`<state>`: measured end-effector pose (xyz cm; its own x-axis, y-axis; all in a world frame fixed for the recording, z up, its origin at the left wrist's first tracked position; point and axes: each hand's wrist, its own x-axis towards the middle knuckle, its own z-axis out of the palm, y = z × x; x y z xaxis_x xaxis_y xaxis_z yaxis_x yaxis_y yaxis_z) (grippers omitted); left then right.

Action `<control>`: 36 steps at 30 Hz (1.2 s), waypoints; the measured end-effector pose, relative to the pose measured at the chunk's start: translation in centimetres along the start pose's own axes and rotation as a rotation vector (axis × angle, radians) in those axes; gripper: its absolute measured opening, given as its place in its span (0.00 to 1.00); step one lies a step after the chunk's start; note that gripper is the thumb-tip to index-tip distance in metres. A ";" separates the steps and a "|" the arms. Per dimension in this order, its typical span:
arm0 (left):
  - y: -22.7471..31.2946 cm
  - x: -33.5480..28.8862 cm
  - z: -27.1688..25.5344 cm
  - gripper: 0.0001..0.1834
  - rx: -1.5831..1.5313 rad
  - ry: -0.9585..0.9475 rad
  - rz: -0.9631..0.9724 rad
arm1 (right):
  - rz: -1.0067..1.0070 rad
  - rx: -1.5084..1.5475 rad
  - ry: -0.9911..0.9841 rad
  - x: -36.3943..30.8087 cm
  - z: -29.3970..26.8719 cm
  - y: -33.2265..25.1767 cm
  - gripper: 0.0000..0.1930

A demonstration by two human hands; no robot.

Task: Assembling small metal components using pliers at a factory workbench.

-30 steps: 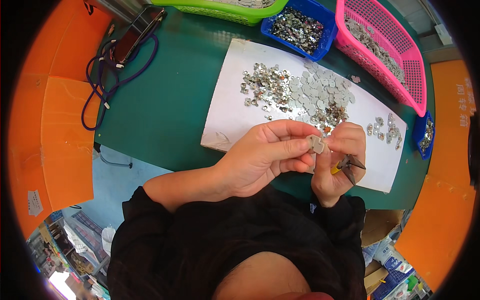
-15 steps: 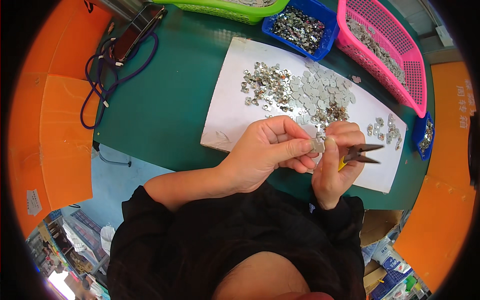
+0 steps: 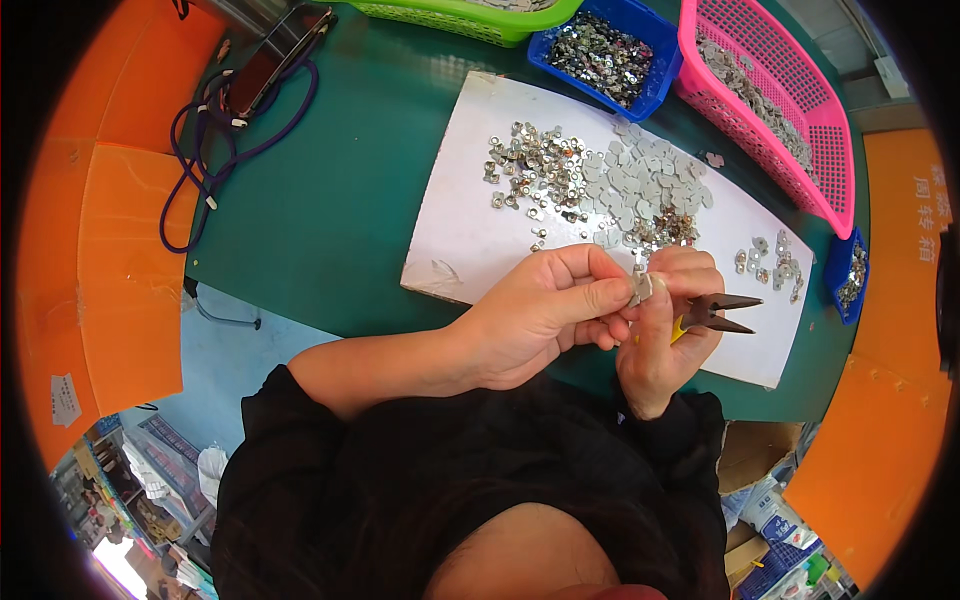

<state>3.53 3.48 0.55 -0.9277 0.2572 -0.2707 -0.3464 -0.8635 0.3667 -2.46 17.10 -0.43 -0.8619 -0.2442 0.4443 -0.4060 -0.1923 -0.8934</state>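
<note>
Between my two hands, over the near edge of a white board (image 3: 440, 225), is a small flat grey metal plate (image 3: 641, 289). My left hand (image 3: 560, 305) pinches it between thumb and forefinger. With thumb and forefinger my right hand (image 3: 665, 330) touches the plate's other side, and its palm also holds yellow-handled pliers (image 3: 718, 313), whose jaws stand apart and point right. Beyond the hands lie a pile of flat grey plates (image 3: 640, 180), a heap of shiny metal fittings (image 3: 538, 165) and some smaller brownish pieces (image 3: 668, 227). What joins to the held plate is too small to tell.
At the back stand a green basket (image 3: 450, 22), a blue bin (image 3: 640, 95) of small metal parts and a pink basket (image 3: 825, 150). A smaller blue tray (image 3: 846, 275) sits right. A phone (image 3: 265, 75) and purple cord (image 3: 310, 95) lie left. Orange panels (image 3: 130, 270) flank the green table (image 3: 330, 190).
The held plate has turned between my fingertips and now shows a narrower shape. My right hand with the pliers has shifted slightly left.
</note>
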 end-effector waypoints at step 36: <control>3.8 -2.4 -1.6 0.13 1.356 -0.040 0.952 | 1.185 0.239 -1.003 5.7 -4.2 -4.5 0.28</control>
<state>4.61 -1.10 1.19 -0.8600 -0.0789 0.5041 0.4686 0.2686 0.8416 -6.84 20.58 5.83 -0.0577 -0.8479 -0.5271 0.4683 0.4433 -0.7644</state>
